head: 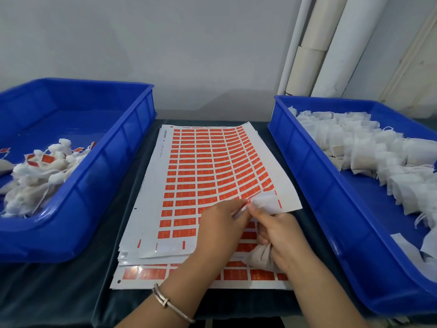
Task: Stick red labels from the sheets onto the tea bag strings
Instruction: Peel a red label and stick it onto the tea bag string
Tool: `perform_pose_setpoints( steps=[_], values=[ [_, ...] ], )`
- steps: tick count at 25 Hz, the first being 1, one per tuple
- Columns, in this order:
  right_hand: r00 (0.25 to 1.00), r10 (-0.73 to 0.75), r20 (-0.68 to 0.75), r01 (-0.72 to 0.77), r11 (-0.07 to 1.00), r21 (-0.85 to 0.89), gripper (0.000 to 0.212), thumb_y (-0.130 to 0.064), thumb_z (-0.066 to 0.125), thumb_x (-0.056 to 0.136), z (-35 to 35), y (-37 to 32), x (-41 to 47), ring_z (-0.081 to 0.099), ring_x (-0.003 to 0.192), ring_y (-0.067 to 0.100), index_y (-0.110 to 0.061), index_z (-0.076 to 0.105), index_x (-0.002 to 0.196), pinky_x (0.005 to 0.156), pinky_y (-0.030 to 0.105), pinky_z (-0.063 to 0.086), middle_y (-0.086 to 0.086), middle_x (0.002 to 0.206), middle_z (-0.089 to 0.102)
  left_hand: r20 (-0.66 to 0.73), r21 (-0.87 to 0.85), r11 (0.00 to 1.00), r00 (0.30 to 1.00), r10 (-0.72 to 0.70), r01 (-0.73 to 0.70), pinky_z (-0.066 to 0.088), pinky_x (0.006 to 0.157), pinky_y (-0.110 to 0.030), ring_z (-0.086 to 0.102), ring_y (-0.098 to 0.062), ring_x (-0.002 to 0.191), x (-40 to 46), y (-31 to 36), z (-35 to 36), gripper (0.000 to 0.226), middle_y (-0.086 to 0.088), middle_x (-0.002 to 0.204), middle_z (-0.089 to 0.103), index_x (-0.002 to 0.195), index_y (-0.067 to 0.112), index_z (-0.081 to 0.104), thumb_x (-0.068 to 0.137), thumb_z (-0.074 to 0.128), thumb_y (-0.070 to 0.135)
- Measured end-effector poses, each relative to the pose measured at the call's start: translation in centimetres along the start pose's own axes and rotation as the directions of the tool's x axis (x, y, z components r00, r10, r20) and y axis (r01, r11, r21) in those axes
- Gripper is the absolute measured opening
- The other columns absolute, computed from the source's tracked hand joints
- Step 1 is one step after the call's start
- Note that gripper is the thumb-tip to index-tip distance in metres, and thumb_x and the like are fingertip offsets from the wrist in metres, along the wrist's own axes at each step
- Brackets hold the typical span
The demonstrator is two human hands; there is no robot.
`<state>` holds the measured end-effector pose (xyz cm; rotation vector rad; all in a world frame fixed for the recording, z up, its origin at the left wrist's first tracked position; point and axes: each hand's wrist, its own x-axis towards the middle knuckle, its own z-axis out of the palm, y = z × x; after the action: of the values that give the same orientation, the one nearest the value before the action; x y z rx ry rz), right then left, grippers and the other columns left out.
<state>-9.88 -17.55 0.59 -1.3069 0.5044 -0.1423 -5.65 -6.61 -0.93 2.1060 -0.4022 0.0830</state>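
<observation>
Head view: left grip (218, 223) pinches a red label (246, 204); right grip (276, 230) clutches a tea bag (260, 255); print unreadable.

The two blue bins, the left bin (113, 166) and the right bin (314, 176), look like smooth moulded plastic with a slight gloss on their rims. The label sheets (151, 190) are white paper with a faint sheen, and the red labels (203, 166) on them look flat and matt. The tea bags (369, 147) are of thin, soft, fuzzy white fabric. A dark, matt cloth covers the counter (71, 292). The bracelet (165, 303) is shiny metal. The pipes (331, 43) are smooth white plastic.
</observation>
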Motion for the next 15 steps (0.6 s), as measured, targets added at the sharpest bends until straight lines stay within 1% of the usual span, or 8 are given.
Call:
perform_pose_setpoints(
  steps=[3,6,8,10,11,13,14,15],
  values=[
    [0.997,-0.035,0.069,0.031,0.997,0.064,0.016,-0.019,0.066,0.085,0.1,0.3,0.3,0.036,0.041,0.006,-0.016,0.070,0.099,0.039,0.019,0.031,-0.002,0.058,0.058,0.038,-0.144,0.987,0.997,-0.073,0.078,0.038,0.061,-0.001,0.055,0.016,0.078,0.1,-0.3,-0.8,0.023,0.039,0.081,0.054,0.106,0.040,0.066,0.082,0.066,0.042],
    [0.995,-0.045,0.085,0.044,0.999,0.017,0.017,-0.022,0.065,0.085,0.0,0.3,0.3,0.041,0.040,0.003,-0.017,0.071,0.100,0.040,0.017,0.035,-0.006,0.057,0.061,0.065,-0.264,0.957,0.992,-0.110,0.123,0.042,0.057,0.000,0.058,0.016,0.081,0.3,-0.4,-1.8,0.014,0.040,0.076,0.060,0.087,0.047,0.065,0.081,0.070,0.035],
    [0.993,-0.062,0.105,0.069,0.996,-0.060,0.017,-0.023,0.062,0.088,0.1,0.3,0.3,0.043,0.038,0.003,-0.016,0.069,0.102,0.040,0.016,0.037,-0.009,0.051,0.058,0.036,-0.232,0.968,0.995,-0.089,0.095,0.041,0.057,0.002,0.056,0.020,0.080,0.6,-0.3,-2.2,0.011,0.040,0.069,0.058,0.090,0.039,0.070,0.079,0.071,0.036],
    [0.989,-0.099,0.108,0.113,0.984,-0.140,0.018,-0.025,0.061,0.089,0.3,0.3,0.3,0.049,0.040,0.001,-0.019,0.068,0.105,0.043,0.014,0.039,-0.014,0.051,0.059,0.003,-0.147,0.987,0.998,-0.057,0.057,0.043,0.057,-0.001,0.058,0.015,0.075,0.8,-0.3,-2.7,0.019,0.039,0.068,0.054,0.097,0.032,0.073,0.079,0.070,0.037],
    [0.987,-0.123,0.103,0.141,0.973,-0.183,0.019,-0.027,0.061,0.088,0.4,0.4,0.4,0.056,0.046,0.000,-0.022,0.068,0.105,0.048,0.013,0.043,-0.017,0.056,0.062,-0.002,-0.114,0.993,0.999,-0.041,0.041,0.044,0.060,-0.002,0.058,0.012,0.072,0.9,-0.4,-2.8,0.021,0.038,0.073,0.054,0.099,0.031,0.073,0.080,0.070,0.037],
    [0.982,-0.171,0.083,0.187,0.949,-0.253,0.018,-0.032,0.062,0.085,0.5,0.5,0.5,0.067,0.070,-0.001,-0.029,0.067,0.102,0.064,0.019,0.051,-0.020,0.077,0.071,0.000,-0.080,0.997,1.000,-0.009,0.009,0.044,0.071,-0.006,0.057,0.010,0.076,0.9,-0.6,-3.0,0.023,0.032,0.084,0.058,0.102,0.030,0.073,0.080,0.069,0.037],
    [0.979,-0.191,0.071,0.203,0.939,-0.279,0.016,-0.035,0.063,0.083,0.5,0.5,0.5,0.068,0.081,-0.001,-0.033,0.067,0.099,0.071,0.022,0.053,-0.022,0.086,0.071,0.003,-0.074,0.997,1.000,0.003,-0.003,0.045,0.074,-0.009,0.057,0.008,0.077,0.9,-0.7,-3.1,0.023,0.028,0.088,0.060,0.102,0.030,0.072,0.080,0.069,0.037],
    [0.977,-0.205,0.065,0.215,0.930,-0.298,0.016,-0.038,0.063,0.081,0.6,0.6,0.5,0.067,0.086,-0.001,-0.035,0.067,0.096,0.075,0.024,0.053,-0.023,0.090,0.071,0.009,-0.070,0.997,1.000,0.018,-0.017,0.046,0.076,-0.011,0.056,0.008,0.077,0.9,-0.7,-3.2,0.023,0.025,0.090,0.063,0.102,0.030,0.073,0.081,0.068,0.037]
  ],
)
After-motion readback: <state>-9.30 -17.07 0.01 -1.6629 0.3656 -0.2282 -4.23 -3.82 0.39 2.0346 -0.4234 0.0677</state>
